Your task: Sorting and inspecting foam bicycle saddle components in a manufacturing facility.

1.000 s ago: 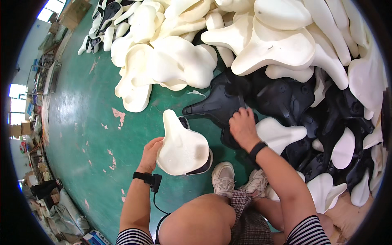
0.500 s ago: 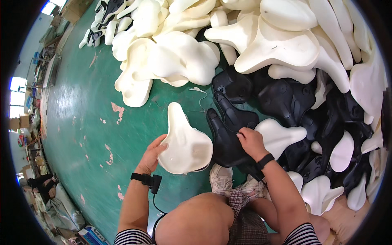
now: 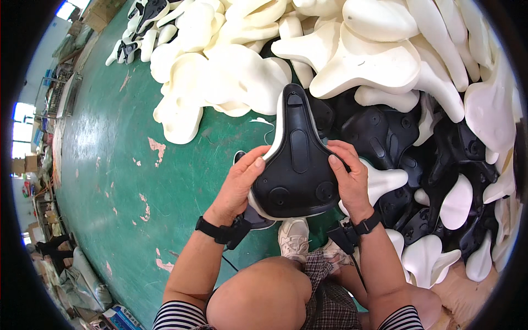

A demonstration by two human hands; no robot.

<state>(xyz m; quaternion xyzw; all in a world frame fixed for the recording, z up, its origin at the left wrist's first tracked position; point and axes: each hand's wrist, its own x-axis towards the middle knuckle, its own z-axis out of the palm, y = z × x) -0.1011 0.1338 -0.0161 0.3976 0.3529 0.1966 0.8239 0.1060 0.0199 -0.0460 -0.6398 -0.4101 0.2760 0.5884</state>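
Note:
Both my hands hold a bicycle saddle assembly in front of my knees: a black plastic saddle base [image 3: 297, 165] laid on a cream foam saddle pad [image 3: 276, 132] whose edge shows along the left and bottom. My left hand [image 3: 240, 184] grips its left side, thumb on the black base. My right hand [image 3: 347, 179] grips the right side. The narrow nose points away from me. Each wrist wears a black band.
A large heap of cream foam saddle pads [image 3: 363, 60] lies ahead and to the right, and a pile of black saddle bases [image 3: 407, 143] lies to the right. The green painted floor [image 3: 126, 165] spreads to the left. My white shoe [image 3: 294, 239] is below the saddle.
My right hand has brought a black base from the pile onto the cream pad held by my left hand. Both hands now clasp the two together, raised closer to me.

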